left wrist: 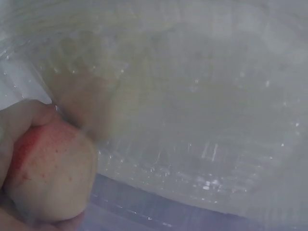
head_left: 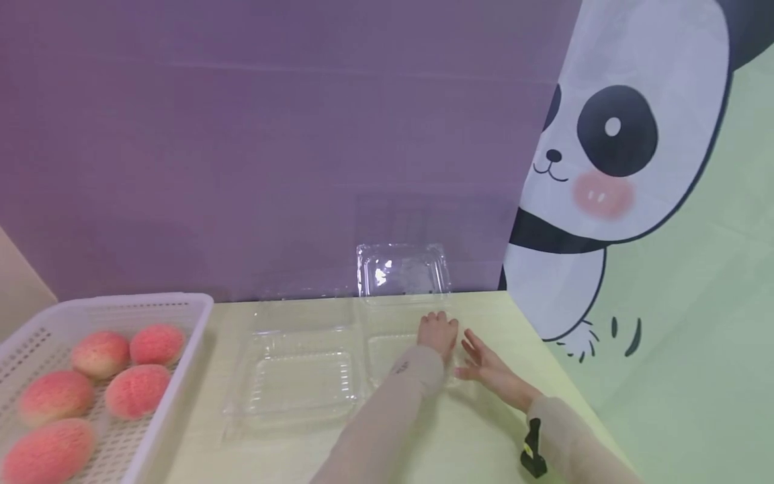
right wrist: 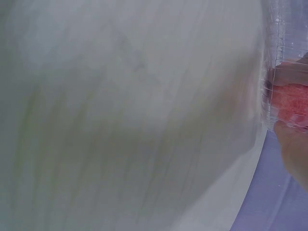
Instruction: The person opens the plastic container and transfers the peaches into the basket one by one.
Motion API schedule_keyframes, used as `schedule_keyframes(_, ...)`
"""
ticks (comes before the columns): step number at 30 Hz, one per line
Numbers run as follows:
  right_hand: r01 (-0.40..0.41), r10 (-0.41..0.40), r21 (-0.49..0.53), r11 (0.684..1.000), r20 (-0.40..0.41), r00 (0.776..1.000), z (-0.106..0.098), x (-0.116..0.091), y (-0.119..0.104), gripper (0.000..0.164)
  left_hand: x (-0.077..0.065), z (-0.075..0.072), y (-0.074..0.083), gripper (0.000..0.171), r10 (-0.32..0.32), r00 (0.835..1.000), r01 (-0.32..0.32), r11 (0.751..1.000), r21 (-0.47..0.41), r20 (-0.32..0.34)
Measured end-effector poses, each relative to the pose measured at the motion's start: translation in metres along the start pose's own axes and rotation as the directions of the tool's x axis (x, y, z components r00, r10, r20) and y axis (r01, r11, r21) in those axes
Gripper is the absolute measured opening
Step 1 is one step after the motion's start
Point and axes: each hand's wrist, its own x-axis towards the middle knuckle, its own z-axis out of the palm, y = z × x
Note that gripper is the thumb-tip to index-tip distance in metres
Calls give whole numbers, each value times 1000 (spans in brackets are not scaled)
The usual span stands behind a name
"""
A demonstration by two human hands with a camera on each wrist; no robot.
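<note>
My left hand (head_left: 437, 335) grips a peach (left wrist: 57, 168), red on one side and pale on the other, over the right-hand clear plastic clamshell box (head_left: 383, 349). In the head view that hand hides the peach. The box's lid (head_left: 402, 269) stands raised at the back, against the purple backdrop. Close to the box's right side is my right hand (head_left: 492, 373), its fingers spread and nothing held. In the right wrist view, the red side of the peach (right wrist: 292, 102) shows through the box's clear wall.
Another clear clamshell box (head_left: 299, 383) lies opened to the left. At the far left, a white perforated basket (head_left: 199, 312) holds several peaches (head_left: 138, 391). A purple backdrop (head_left: 272, 148) rises behind the pale table (head_left: 290, 457), and a panda-print sheet (head_left: 665, 222) hangs at the right.
</note>
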Motion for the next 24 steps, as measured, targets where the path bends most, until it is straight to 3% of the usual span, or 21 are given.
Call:
schedule_keyframes(11, 11, -11, 12, 1000, 4, 1000, -4, 1, 3, 95, -6, -2, -11, 31, 109, 994, -108, 994, 37, -31)
schedule_keyframes(15, 10, -10, 24, 1000, -6, 1000, -4, 1, 6, 96, -11, -6, -15, 33, 87, 996, -87, 988, -124, -9)
schedule_keyframes(18, 8, -8, 31, 999, 2, 1000, -3, 1, 6, 97, -16, -10, -18, 46, 57, 998, -46, 963, -265, 36)
schedule_keyframes(22, 10, -10, 33, 999, 12, 1000, -2, 0, 6, 97, -20, -23, -25, 71, 41, 997, -17, 936, -352, 61)
schedule_keyframes(24, 15, -15, 26, 1000, 16, 1000, -3, -1, 5, 97, -20, -32, -29, 73, 30, 998, -8, 921, -389, 50)
